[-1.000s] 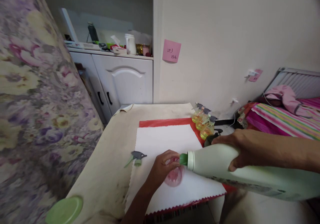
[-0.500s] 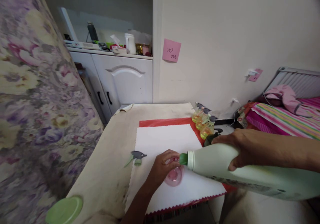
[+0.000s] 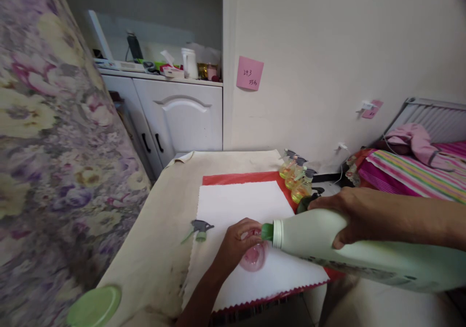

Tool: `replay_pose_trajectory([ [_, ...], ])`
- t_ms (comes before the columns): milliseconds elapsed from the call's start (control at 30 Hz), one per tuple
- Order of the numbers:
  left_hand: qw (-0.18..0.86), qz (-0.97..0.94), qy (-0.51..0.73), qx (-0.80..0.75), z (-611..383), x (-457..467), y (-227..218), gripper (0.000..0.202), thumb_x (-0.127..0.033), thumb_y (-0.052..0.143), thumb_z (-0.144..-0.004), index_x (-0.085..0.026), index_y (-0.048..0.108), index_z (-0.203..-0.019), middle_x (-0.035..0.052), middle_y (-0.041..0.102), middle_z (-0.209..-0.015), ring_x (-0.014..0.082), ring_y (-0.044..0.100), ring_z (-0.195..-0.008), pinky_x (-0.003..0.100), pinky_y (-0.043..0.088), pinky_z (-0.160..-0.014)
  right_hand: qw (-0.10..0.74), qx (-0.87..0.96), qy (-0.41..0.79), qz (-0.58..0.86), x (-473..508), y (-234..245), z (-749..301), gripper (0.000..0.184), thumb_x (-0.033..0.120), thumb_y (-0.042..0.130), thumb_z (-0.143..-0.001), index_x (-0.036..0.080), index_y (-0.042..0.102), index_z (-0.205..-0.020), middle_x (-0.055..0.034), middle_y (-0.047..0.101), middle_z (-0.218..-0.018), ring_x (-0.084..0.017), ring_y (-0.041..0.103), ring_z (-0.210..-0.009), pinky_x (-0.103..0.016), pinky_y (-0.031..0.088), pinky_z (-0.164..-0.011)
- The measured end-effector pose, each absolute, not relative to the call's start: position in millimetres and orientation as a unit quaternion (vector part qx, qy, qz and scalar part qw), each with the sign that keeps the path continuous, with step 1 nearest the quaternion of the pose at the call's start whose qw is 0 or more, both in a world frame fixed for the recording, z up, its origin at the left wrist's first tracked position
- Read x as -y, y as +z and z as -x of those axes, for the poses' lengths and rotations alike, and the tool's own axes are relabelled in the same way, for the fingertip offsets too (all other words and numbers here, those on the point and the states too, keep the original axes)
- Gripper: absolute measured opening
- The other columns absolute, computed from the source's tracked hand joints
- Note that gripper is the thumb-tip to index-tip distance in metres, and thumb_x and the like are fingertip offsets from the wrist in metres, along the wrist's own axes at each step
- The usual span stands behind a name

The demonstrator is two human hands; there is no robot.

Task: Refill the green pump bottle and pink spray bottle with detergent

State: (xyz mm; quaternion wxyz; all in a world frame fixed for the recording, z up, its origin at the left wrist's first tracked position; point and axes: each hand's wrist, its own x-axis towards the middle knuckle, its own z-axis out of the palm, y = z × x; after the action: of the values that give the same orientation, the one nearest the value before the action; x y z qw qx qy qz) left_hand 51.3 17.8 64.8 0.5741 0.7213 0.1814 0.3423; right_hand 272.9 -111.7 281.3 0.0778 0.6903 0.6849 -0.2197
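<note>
A small clear pink bottle [image 3: 254, 259] stands on the white sheet [image 3: 236, 200], and my left hand [image 3: 240, 242] is closed around its upper part. My right hand [image 3: 338, 217] grips a large pale green jug [image 3: 364, 254] that is tipped nearly level. The jug's green spout [image 3: 267, 232] points left at the pink bottle's mouth, which my left fingers partly hide. I cannot make out any stream of liquid. To the left of my left hand lies a trigger spray head [image 3: 201, 230], dark grey and green.
Several small spray bottles [image 3: 300, 191] with yellow liquid line the table's right edge. A round green cap [image 3: 93, 306] lies at the front left of the table [image 3: 156, 230]. A flowered curtain [image 3: 54, 147] hangs on the left, and a bed [image 3: 418, 171] stands at right.
</note>
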Motion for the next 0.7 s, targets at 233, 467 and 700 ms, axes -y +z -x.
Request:
replay_pose_trajectory([
  [233,0.574,-0.72,0.344,-0.185,-52,-18,64,0.016,-0.026,0.071,-0.077,-0.019,0.075,-0.09,0.0062,0.068,-0.091,0.0216,0.062,-0.088,0.032,0.046,-0.083,0.08,-0.686,-0.215,-0.69,111,282,-271,0.041,0.028,0.074,-0.062,0.029,0.066,-0.102,-0.0009,0.071,-0.086,-0.023,0.064,-0.08,-0.024,0.039,-0.06],
  [467,0.579,-0.717,0.342,-0.184,-52,-19,63,0.016,-0.026,0.071,-0.077,-0.019,0.075,-0.091,0.0061,0.068,-0.091,0.022,0.062,-0.089,0.032,0.045,-0.083,0.079,-0.683,-0.218,-0.692,111,281,-272,0.04,0.029,0.074,-0.062,0.029,0.066,-0.1,-0.0004,0.071,-0.087,-0.022,0.064,-0.081,-0.024,0.04,-0.059],
  [700,0.585,-0.712,0.342,-0.18,-51,-18,64,0.016,-0.026,0.072,-0.077,-0.018,0.075,-0.091,0.0065,0.067,-0.091,0.0222,0.062,-0.089,0.032,0.045,-0.082,0.093,-0.672,-0.21,-0.704,111,288,-261,0.038,0.026,0.072,-0.063,0.027,0.067,-0.1,-0.0024,0.07,-0.087,-0.024,0.063,-0.083,-0.025,0.043,-0.062],
])
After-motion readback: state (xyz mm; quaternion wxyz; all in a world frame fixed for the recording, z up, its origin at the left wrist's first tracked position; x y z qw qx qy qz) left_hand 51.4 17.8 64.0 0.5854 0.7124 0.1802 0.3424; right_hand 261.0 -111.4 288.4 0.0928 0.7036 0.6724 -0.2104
